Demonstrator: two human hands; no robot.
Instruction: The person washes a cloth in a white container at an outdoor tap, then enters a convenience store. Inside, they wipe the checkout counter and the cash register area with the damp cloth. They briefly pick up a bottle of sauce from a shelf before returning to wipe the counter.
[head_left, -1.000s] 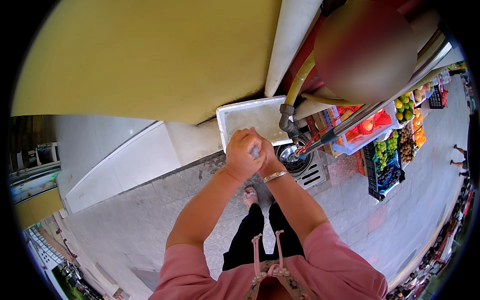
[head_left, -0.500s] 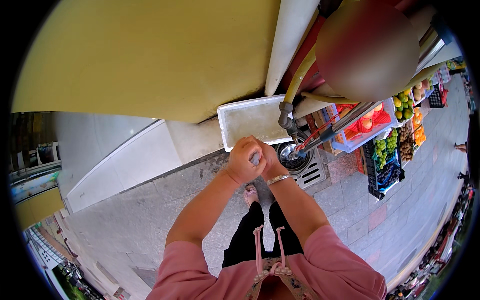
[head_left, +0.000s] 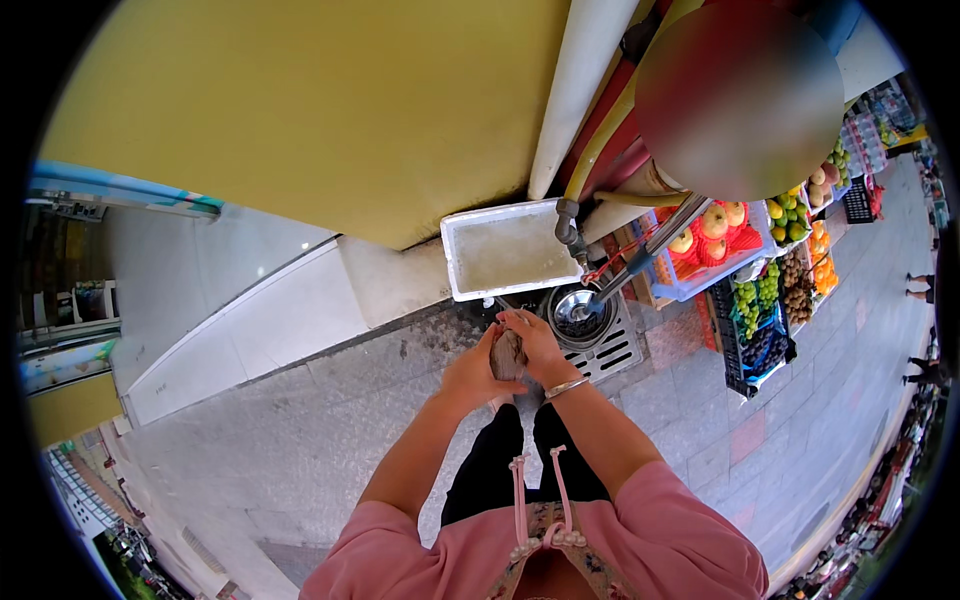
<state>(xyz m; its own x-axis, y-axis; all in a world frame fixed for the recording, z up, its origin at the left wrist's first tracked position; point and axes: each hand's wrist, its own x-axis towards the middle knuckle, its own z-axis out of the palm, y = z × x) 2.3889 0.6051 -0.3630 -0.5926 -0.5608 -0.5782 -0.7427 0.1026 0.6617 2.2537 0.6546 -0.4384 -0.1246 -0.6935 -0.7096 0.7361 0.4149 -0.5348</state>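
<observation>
Left hand (head_left: pixel 472 375) and right hand (head_left: pixel 540 345) pressed together, both clamped around a small grey-brown rounded object (head_left: pixel 507 354), too small to tell what it is, held over the grey paving near the metal floor drain grate (head_left: pixel 615 352). Just beyond: round steel bowl (head_left: pixel 579 312), white foam box of water (head_left: pixel 503 250), fruit crates (head_left: pixel 745 260) well right.

Brown lump (head_left: pixel 508 355) mostly hidden between left hand (head_left: pixel 476 372) and right hand (head_left: pixel 540 345), kind impossible to tell. Metal bowl (head_left: pixel 580 312) half covered by a pole. Fruit crates (head_left: pixel 760 290) too small to sort.
</observation>
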